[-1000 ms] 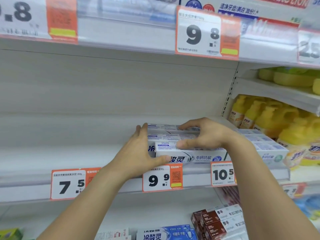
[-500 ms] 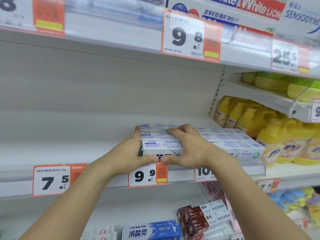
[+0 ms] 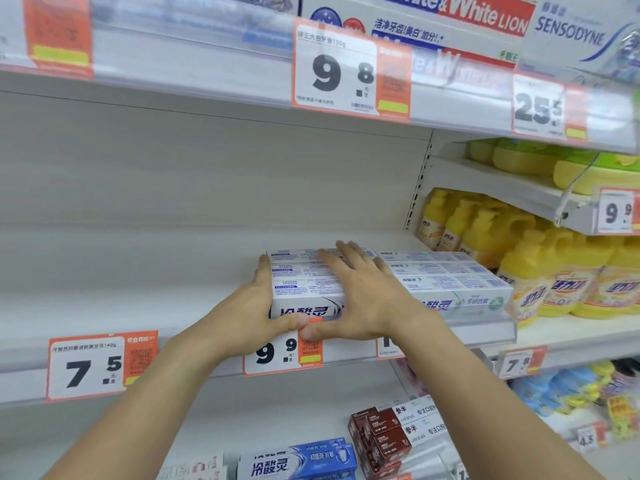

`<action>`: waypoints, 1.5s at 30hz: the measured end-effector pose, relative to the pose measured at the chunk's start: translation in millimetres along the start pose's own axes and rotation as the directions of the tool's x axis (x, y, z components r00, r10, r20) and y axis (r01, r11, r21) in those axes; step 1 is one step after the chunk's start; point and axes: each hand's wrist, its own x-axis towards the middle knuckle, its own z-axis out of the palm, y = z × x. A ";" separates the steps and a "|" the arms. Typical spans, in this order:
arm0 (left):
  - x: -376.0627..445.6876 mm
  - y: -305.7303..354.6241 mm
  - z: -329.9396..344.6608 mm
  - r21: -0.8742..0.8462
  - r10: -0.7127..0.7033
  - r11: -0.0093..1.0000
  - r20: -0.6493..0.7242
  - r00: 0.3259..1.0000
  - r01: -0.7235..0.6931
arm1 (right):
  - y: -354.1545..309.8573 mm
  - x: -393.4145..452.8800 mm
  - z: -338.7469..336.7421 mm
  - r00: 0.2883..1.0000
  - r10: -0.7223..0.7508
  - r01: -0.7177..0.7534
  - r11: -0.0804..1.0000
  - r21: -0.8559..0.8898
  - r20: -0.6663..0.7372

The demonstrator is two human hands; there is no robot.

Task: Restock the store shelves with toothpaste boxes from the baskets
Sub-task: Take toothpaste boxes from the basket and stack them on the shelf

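My left hand (image 3: 258, 315) grips the boxes (image 3: 304, 289), right hand (image 3: 360, 299) flat on top; at the shelf (image 3: 138, 299) front edge they may slip off.

R hand (image 3: 360, 292) now flat over toothpaste boxes (image 3: 304, 289), fingers spread; was curled w/ grip.
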 end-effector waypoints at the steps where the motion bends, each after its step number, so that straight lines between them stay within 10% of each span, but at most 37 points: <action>1: -0.2 0.3 0.7 0.003 -0.007 1.000 0.004 1.000 0.007 | 0.5 0.1 0.7 1.000 0.013 -0.013 1.000 -0.028 0.022; 25: 5.6 -9.1 1.2 -0.218 0.029 0.975 -0.080 0.996 -0.046 | 2.7 20.8 -16.4 0.985 0.118 -0.131 0.986 0.104 0.128; 45: -9.7 1.2 -9.8 0.195 0.093 0.977 -0.011 0.996 -0.089 | 1.7 -11.1 2.9 1.000 0.028 -0.028 0.997 -0.066 -0.011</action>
